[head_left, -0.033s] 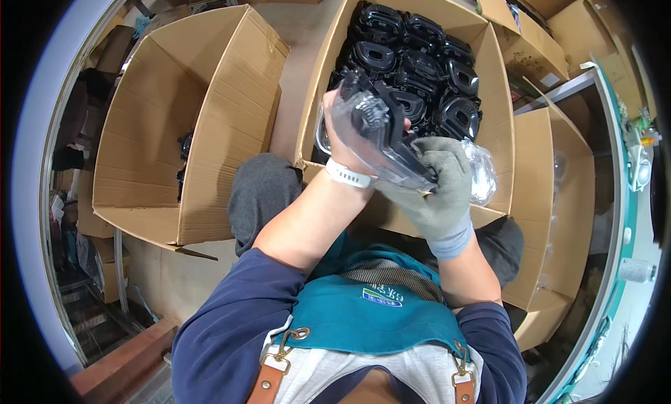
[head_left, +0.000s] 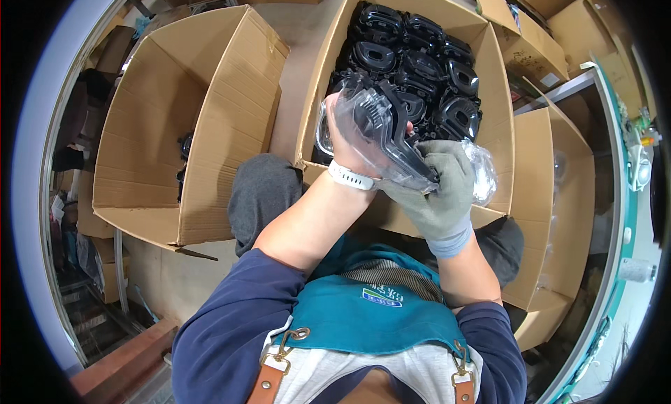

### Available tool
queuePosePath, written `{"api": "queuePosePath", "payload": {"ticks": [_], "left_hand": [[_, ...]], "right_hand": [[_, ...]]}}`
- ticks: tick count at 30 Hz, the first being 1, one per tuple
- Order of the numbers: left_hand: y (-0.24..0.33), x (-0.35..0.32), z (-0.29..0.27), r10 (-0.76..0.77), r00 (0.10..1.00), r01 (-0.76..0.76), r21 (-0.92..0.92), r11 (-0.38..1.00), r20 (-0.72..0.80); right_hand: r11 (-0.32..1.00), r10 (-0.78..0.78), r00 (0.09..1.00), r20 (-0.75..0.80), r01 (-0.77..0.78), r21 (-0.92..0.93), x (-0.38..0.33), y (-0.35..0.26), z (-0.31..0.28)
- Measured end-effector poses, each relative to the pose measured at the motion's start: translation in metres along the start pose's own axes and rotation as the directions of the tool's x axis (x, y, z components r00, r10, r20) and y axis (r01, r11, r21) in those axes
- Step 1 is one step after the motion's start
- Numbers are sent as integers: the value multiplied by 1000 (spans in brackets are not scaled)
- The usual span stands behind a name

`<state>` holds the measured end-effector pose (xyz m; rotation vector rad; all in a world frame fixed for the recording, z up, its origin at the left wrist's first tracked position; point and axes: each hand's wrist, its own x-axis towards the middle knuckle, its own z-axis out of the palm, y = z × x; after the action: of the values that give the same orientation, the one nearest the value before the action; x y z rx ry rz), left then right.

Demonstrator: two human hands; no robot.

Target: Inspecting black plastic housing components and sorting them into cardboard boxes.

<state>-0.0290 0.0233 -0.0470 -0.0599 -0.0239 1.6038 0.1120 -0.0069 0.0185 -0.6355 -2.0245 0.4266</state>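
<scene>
My left hand [head_left: 342, 151], bare and with a white watch band at the wrist, is closed round a lamp part [head_left: 377, 133] from its left side and beneath. This part has a clear, curved plastic cover and a black frame. My right hand [head_left: 442, 187], in a grey knitted glove, grips its narrow lower right end; the fingertips are partly hidden. Both hands hold it tilted over the near side of a cardboard box [head_left: 498, 103] with several black housings [head_left: 421, 72] packed in rows. A shiny clear plastic piece [head_left: 482, 173] shows just right of the glove.
To the left stands a tall open carton [head_left: 231, 124] with a few dark parts [head_left: 185, 149] inside. Another open carton [head_left: 570, 215] is at the right, beside a teal-edged frame [head_left: 618, 285]. My knees [head_left: 262, 194] flank the middle box. More cartons [head_left: 535, 54] stand at the back right.
The lamp part has turned slightly in my hands, and its clear cover and black frame show more plainly. Both hands have shifted a little and keep their hold.
</scene>
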Motion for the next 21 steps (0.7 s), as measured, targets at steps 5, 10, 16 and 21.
{"api": "queuePosePath", "payload": {"ticks": [5, 10, 16, 21], "left_hand": [[0, -8, 12, 63, 998, -62, 192, 979, 2], [18, -8, 35, 331, 924, -382, 522, 763, 193], [14, -18, 48, 452, 834, -538, 644, 543, 316], [10, -27, 45, 496, 734, -655, 678, 333, 464]], "right_hand": [[998, -46, 998, 39, 48, -33, 0, 7, -3], [989, 90, 992, 90, -100, 112, 18, -13, -19], [883, 220, 974, 48, -220, 414, 11, -13, -21], [882, 121, 992, -20, -98, 461, -1, -11, -16]]}}
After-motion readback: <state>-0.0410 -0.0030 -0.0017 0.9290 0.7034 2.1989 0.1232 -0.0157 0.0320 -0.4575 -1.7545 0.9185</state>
